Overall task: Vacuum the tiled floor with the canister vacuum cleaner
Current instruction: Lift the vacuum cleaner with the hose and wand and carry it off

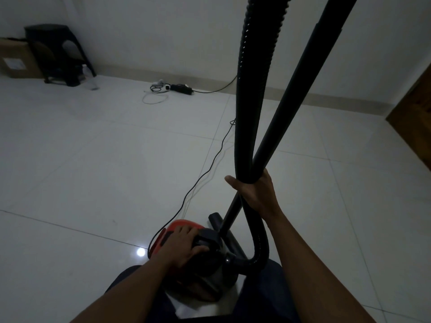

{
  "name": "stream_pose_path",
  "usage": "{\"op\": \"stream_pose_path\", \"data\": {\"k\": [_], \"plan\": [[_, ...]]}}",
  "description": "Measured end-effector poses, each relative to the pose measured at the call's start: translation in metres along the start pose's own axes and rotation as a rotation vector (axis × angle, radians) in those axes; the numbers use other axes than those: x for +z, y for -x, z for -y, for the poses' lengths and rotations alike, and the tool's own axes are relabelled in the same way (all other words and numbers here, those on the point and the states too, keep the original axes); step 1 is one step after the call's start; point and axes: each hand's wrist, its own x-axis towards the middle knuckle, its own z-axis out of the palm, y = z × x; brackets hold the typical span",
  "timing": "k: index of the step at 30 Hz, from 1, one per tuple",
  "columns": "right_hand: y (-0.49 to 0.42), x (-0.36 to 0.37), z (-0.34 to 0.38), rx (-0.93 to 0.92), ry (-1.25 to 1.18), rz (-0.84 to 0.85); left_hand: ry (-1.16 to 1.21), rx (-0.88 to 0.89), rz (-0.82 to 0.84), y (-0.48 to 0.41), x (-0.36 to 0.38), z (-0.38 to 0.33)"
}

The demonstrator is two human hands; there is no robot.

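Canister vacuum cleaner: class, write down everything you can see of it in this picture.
The canister vacuum cleaner is a red, black and grey body, plastic by its look, standing on the tiled floor close to the person's legs. The left hand grips its black top handle. A ribbed black hose leaves its near end and loops upward; the right hand holds it together with the smooth black wand. A thin cord trails away across the floor.

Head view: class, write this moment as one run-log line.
left hand: grips canister vacuum handle | right hand: grips hose and wand together | cord: lies across tiled floor
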Motion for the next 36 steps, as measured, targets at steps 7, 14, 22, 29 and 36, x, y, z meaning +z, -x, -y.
{"op": "stream_pose_path", "data": {"k": [7,14,22,29,36], "plan": [[-0.015,-0.018,0.006,0.139,-0.127,-0.006,0.064,-0.134,-0.063,-0.017,-0.011,-0.005],[-0.031,-0.032,-0.008,-0.028,0.15,0.075,0.122,-0.217,-0.153,-0.033,-0.017,0.004],[-0.043,-0.043,-0.019,-0.025,0.046,0.011,0.025,-0.26,-0.238,-0.044,-0.017,-0.011],[-0.052,-0.062,-0.022,0.007,0.034,0.085,0.086,-0.308,-0.208,-0.045,-0.018,-0.02],[-0.05,-0.082,-0.033,0.069,0.02,0.008,0.076,-0.306,-0.234,-0.052,-0.016,-0.006]]}}
